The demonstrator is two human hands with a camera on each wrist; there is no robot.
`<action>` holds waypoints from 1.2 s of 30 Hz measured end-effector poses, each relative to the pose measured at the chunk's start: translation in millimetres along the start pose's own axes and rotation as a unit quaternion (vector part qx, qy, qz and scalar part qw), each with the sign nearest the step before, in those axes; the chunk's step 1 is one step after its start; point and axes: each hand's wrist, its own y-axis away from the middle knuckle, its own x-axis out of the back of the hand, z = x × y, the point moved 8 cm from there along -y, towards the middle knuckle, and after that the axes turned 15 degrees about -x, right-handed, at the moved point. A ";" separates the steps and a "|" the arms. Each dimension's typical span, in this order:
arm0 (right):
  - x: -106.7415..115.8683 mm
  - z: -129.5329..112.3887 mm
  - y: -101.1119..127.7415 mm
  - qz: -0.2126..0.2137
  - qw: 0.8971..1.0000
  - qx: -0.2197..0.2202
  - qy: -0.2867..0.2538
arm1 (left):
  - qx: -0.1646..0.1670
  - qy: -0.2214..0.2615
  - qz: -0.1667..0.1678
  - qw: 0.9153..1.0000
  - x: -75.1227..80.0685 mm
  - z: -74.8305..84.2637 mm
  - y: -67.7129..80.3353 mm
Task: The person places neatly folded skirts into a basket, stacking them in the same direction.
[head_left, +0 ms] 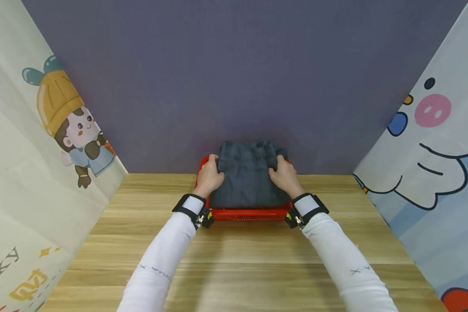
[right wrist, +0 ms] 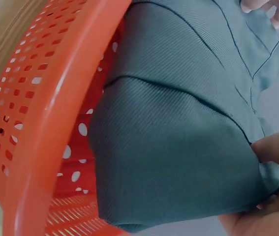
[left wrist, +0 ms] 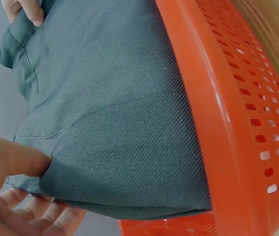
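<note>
A folded dark grey-green cloth garment [head_left: 247, 177] with stitched seams lies in a red plastic basket [head_left: 249, 214]. My left hand [head_left: 209, 175] grips its left side, thumb on top and fingers underneath, as the left wrist view shows at the garment's edge [left wrist: 114, 157]. On the other side my right hand [head_left: 285, 175] pinches the garment [right wrist: 178, 147] between thumb and fingers. Its far part rises above the basket's back. In the right wrist view a gap shows between the cloth and the perforated basket wall [right wrist: 18, 105].
The basket stands at the far edge of a wood-grain table [head_left: 253, 260], against a grey-purple panel [head_left: 242, 78]. Printed curtains hang at the left [head_left: 15, 138] and at the right [head_left: 444, 173]. Each wrist wears a strapped camera.
</note>
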 end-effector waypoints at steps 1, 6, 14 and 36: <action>-2.2 0.5 -1.7 0.001 1.000 0.000 0.000 | 0.004 -0.002 -0.003 1.000 -1.5 -1.9 -0.7; -17.9 6.7 -8.9 -0.013 1.000 -0.006 0.004 | 0.024 -0.005 -0.020 1.000 -10.6 -12.1 -2.7; -35.7 17.1 -14.5 -0.045 0.998 -0.019 0.030 | 0.040 -0.013 -0.056 0.998 -25.8 -21.2 -5.2; -66.1 38.3 -45.9 -0.152 0.982 -0.036 0.104 | 0.060 -0.021 -0.128 0.990 -46.4 -26.4 -11.6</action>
